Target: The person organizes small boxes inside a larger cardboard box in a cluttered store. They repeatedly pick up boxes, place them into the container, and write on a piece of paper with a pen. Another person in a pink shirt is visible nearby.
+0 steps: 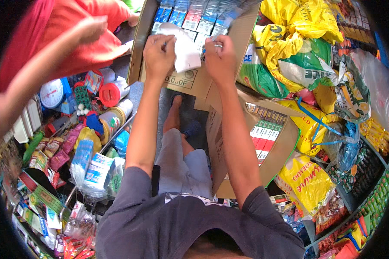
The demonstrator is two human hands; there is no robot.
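My left hand (159, 56) pinches a white paper sheet (185, 51), and a small dark thing shows between its fingers. The sheet hangs over the near part of an open cardboard box (178, 84). Inside that box stand rows of plastic-wrapped packs (202, 22) in blue, red and white. My right hand (221, 58) is curled at the sheet's right side, over the packs. Something small and bluish shows by its fingertips; whether it is held or lies behind them I cannot tell.
Another person's arm (52, 61) reaches in from the left. A second open carton (285, 152) of cigarette-like packs stands below my right forearm. Yellow and green rice sacks (303, 61) crowd the right. On the left are a dial scale (52, 92), red-lidded jars (111, 94) and wrapped goods (95, 170).
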